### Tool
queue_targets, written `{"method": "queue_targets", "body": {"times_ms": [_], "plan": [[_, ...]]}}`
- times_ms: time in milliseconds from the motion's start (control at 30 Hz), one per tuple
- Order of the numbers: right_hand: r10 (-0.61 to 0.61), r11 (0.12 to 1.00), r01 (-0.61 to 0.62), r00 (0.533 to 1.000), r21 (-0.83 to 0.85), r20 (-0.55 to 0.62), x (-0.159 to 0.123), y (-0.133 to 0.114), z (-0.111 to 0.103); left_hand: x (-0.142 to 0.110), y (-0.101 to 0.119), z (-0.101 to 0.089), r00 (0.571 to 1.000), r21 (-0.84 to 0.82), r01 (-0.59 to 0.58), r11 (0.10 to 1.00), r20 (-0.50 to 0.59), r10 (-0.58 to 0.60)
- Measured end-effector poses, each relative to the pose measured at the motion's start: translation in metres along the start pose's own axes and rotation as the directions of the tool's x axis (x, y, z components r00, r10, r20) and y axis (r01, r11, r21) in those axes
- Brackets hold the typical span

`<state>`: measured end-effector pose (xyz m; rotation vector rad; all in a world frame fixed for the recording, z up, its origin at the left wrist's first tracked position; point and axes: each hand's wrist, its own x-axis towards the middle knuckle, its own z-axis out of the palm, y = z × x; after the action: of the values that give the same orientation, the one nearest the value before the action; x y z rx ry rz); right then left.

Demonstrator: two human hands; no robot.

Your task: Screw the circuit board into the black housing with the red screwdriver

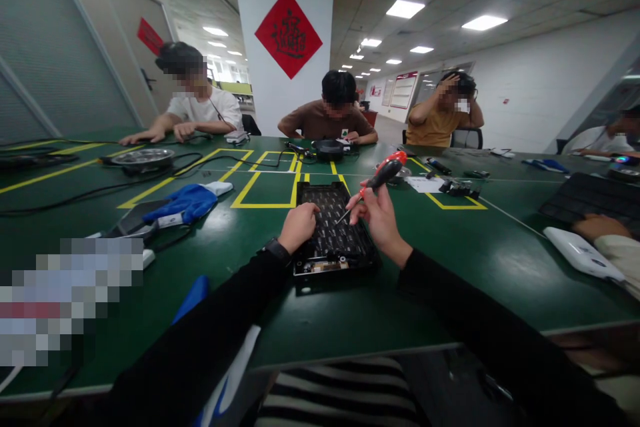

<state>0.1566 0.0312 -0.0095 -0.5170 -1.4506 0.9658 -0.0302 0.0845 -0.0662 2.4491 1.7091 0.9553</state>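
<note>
A black, shallow case (327,203) with rows of small shiny marks lies on the green table in front of me; what kind of device it is I cannot make out. At its near end a strip with a light brown part (323,267) shows. My left hand (299,228) is closed on the left edge of the case, its fingers curled over the rim. In my right hand (383,223) is a screwdriver (385,172) with a red and black handle. Its thin shaft slants down to the left, the tip at or just above the case's surface.
Blue and white gloves (185,203) lie on the left, near a cable. Yellow tape lines (265,205) mark the table (240,247). Small black parts and a white paper (424,185) are farther right. A white device (583,253) sits by a neighbour's hand (603,227). Several people sit around.
</note>
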Motion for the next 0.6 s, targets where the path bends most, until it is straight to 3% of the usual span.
{"method": "queue_targets", "body": {"times_ms": [100,300,400,467,600], "plan": [[0.071,0.990,-0.065,0.996,0.125,-0.045,-0.001,0.014,0.009,0.003,-0.003,-0.001,1.000,-0.009,-0.023,1.000,0.015,0.023],[0.130,0.971,-0.103,0.985,0.216,-0.117,-0.004,0.025,0.001,0.006,-0.009,-0.005,0.999,-0.126,-0.018,0.992,0.037,0.023],[0.158,0.970,-0.138,0.984,0.199,-0.088,-0.008,0.019,0.001,0.003,0.006,-0.020,0.998,-0.252,-0.059,0.966,-0.006,0.059],[0.175,0.974,-0.164,0.983,0.156,-0.061,-0.011,0.014,0.001,-0.001,0.023,-0.032,0.989,-0.386,-0.137,0.912,0.003,0.150],[0.180,0.980,-0.177,0.983,0.093,-0.020,-0.014,0.009,0.003,-0.006,0.049,-0.046,0.936,-0.580,-0.150,0.801,0.178,0.305]]}}
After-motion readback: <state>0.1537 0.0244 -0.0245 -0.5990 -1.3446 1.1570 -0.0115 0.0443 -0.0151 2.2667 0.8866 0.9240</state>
